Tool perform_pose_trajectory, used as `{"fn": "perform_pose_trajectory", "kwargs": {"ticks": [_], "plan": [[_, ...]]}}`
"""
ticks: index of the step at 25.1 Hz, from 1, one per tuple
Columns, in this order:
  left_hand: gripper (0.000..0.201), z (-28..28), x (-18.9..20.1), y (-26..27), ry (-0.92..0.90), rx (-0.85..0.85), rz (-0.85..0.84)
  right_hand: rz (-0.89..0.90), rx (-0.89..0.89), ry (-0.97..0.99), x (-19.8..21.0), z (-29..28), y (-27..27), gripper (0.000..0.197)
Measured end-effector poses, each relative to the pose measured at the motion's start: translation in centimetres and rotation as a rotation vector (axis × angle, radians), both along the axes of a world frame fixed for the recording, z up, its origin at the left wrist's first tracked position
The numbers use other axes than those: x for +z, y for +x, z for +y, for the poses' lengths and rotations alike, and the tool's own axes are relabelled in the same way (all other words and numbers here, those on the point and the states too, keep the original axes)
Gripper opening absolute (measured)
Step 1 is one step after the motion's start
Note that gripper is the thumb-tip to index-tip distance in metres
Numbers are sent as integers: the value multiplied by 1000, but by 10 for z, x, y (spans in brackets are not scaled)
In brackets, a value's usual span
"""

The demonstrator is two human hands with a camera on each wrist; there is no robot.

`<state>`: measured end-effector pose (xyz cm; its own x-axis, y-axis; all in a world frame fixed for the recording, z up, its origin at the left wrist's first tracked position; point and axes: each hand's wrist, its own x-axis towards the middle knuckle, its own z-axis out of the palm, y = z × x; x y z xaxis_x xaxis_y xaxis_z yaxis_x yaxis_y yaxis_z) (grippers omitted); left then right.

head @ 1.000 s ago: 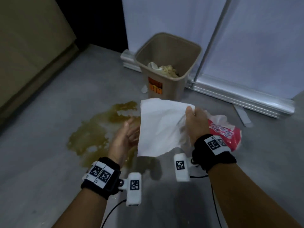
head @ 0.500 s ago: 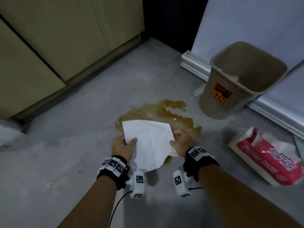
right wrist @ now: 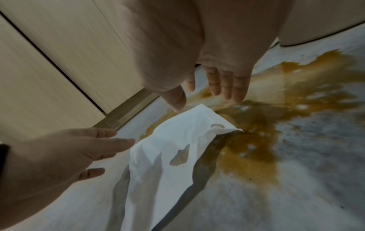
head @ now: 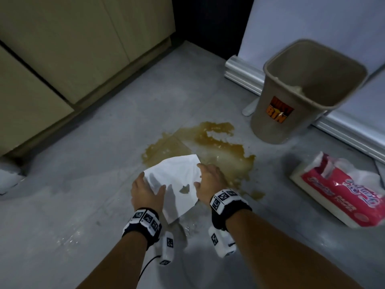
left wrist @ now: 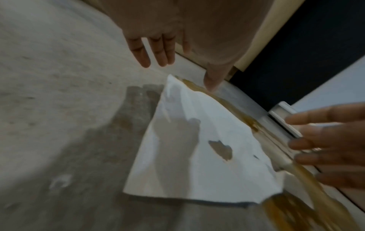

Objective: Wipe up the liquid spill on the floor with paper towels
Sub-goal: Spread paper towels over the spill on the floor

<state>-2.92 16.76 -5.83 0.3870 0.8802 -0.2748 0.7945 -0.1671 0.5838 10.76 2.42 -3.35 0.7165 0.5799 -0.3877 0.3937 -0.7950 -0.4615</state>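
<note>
1. Head view: one white towel lies on the near left part of the brown spill on the grey floor.
2. Left hand: fingers straight and spread, holding nothing. It sits at the towel's left edge; contact cannot be confirmed.
3. Right hand: fingers straight and relaxed, holding nothing. It sits at the towel's right edge, over the spill.
4. Towel condition: mostly white. One brown wet patch shows through near its middle, so absorption has only begun.
5. Spill condition: most of the liquid is uncovered. It runs from the towel to the far right, toward the bin.
6. Done: one sheet laid on the spill. The bin holds what looks like crumpled paper, though this is unclear.
7. Left: press and wipe with this sheet, discard it, then repeat with fresh sheets. Judged from the exposed area, most of the work remains.
8. Supply: the towel pack lies on the floor at the right, well apart from the hands.
</note>
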Motion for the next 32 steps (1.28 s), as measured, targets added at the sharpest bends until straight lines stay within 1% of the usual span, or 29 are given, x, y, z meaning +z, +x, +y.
{"fn": "perform_pose_trajectory", "kwargs": {"ticks": [3, 5, 6, 7, 9, 11, 12, 14, 15, 17, 19, 20, 23, 25, 27, 32], "plan": [[67, -20, 18, 27, 134, -144, -107, -32, -60, 88, 8, -13, 10, 54], [55, -40, 30, 55, 120, -250, -187, -10, -172, 199, 20, -29, 22, 47], [50, -51, 36, 71, 93, -312, -217, -29, -241, 269, 28, -40, 30, 41], [45, -67, 41, 89, 62, -387, -246, -73, -315, 334, 34, -56, 41, 35], [36, -105, 52, 126, 37, -558, -297, -217, -469, 460, 49, -100, 61, 23], [32, -150, 62, 161, 19, -723, -348, -412, -602, 496, 61, -152, 82, 17], [34, -170, 65, 175, 3, -801, -365, -505, -658, 480, 66, -175, 89, 17], [47, -218, 66, 204, -26, -980, -343, -664, -796, 452, 75, -227, 102, 24], [57, -240, 66, 215, -29, -1062, -303, -700, -854, 423, 76, -248, 106, 32], [80, -276, 61, 233, 2, -1182, -203, -652, -925, 303, 68, -279, 114, 50], [98, -301, 56, 245, 19, -1223, -123, -546, -927, 186, 54, -299, 122, 61], [104, -308, 53, 249, 24, -1231, -94, -500, -913, 146, 47, -304, 125, 60], [109, -330, 39, 255, 80, -1266, 19, -424, -880, 108, 32, -316, 130, 38], [110, -338, 30, 255, 87, -1233, 61, -420, -875, 141, 25, -317, 129, 27], [110, -344, 21, 253, 73, -1200, 88, -444, -903, 201, 21, -318, 129, 20], [111, -351, 12, 249, 60, -1150, 106, -494, -936, 331, 25, -320, 129, 20]]}}
